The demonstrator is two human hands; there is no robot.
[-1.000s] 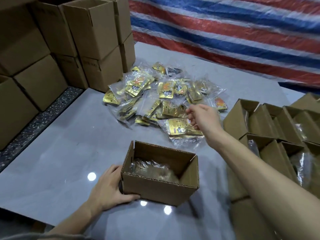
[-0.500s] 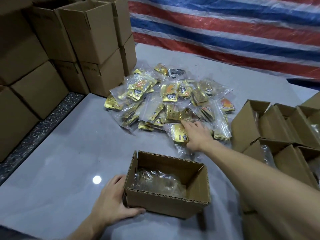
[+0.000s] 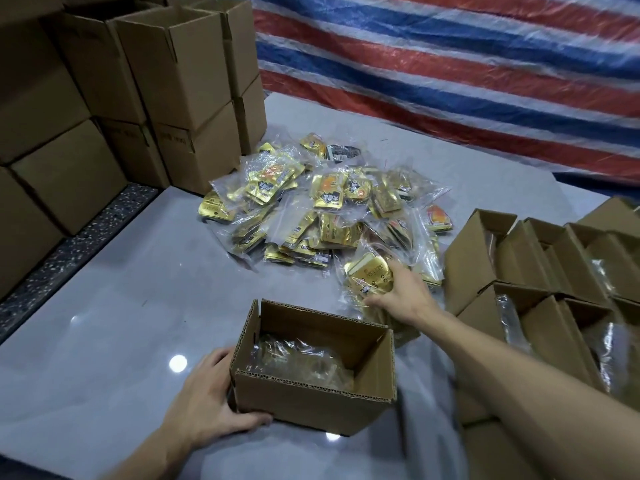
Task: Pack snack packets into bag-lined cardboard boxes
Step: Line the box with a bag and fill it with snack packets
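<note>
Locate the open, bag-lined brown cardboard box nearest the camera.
Head view, lower centre: cardboard box on the grey table, left hand against its left wall, gold foil packets piled behind.

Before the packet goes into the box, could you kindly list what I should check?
1. Grip of right hand on gold packet bundle: ok, fingers curl round it.
2. Steadying by left hand at open box left wall: ok.
3. Box mouth unobstructed: ok.
4. Opened clear bag liner inside: cannot tell, looks crumpled.
5. Bundle free of packet pile: cannot tell.
</note>
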